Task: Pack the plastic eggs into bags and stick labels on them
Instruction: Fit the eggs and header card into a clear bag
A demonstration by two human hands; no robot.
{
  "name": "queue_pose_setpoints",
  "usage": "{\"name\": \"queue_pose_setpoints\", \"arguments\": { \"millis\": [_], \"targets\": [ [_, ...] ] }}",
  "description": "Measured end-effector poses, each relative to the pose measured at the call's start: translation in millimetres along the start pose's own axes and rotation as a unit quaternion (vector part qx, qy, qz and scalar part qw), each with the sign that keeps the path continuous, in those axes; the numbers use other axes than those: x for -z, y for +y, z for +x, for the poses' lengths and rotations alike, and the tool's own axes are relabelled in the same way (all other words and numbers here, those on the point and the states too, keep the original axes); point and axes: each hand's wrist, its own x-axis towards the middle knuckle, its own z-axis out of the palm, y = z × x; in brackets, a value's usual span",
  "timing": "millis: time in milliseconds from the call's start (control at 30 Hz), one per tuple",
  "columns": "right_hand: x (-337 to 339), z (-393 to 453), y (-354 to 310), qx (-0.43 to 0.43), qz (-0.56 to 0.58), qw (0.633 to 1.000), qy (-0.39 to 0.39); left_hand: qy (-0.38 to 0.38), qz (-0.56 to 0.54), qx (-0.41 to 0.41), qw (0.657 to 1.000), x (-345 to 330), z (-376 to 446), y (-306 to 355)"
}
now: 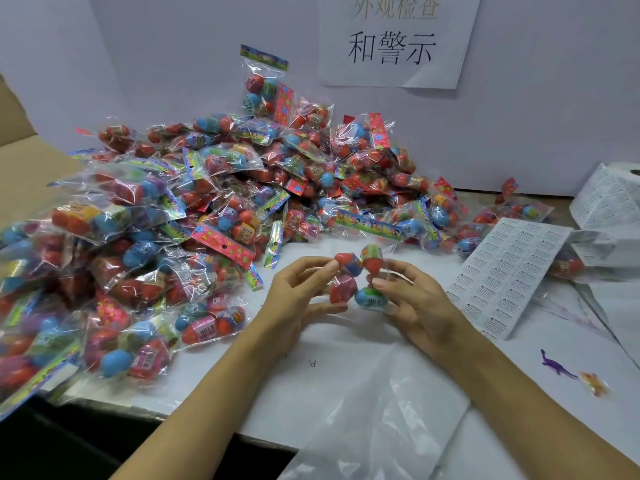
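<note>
Two bare forearms reach in from the bottom edge and angle toward each other, meeting at the centre. The left hand (pixel 294 289) is palm-inward, thumb and fingertips curled in a pinch. The right hand (pixel 412 299) faces it, its fingers curled likewise in a grip. Both wrists are raised slightly, the hands close together, fingertips nearly opposite.

Two hands (pixel 301 289) (pixel 412 299); four eggs (pixel 358 278); one label sheet (pixel 502 275).
</note>
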Motion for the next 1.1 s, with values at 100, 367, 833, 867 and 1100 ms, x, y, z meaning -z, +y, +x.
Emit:
{"name": "queue_pose_setpoints", "arguments": {
  "millis": [100, 367, 833, 867, 1100],
  "targets": [
    [-1, 0, 0, 0.002, -0.009, 1.000, -0.012, -0.010, 0.012, 0.002, 1.000, 1, -1, 0],
    [-3, -4, -5, 0.010, 0.030, 0.997, -0.076, -0.013, -0.021, 0.019, 1.000, 3, 2, -1],
    [0, -6, -6, 0.004, 0.006, 0.998, -0.064, -0.043, -0.293, 0.053, 0.954, 13, 4, 10],
    [0, -6, -5, 0.010, -0.007, 0.998, -0.060, -0.006, -0.263, 0.057, 0.963, 11, 5, 10],
    [-9, -6, 1, 0.097, -0.130, 0.987, -0.005, 0.024, -0.033, -0.012, 0.999, 2, 2, -1]
  ]
}}
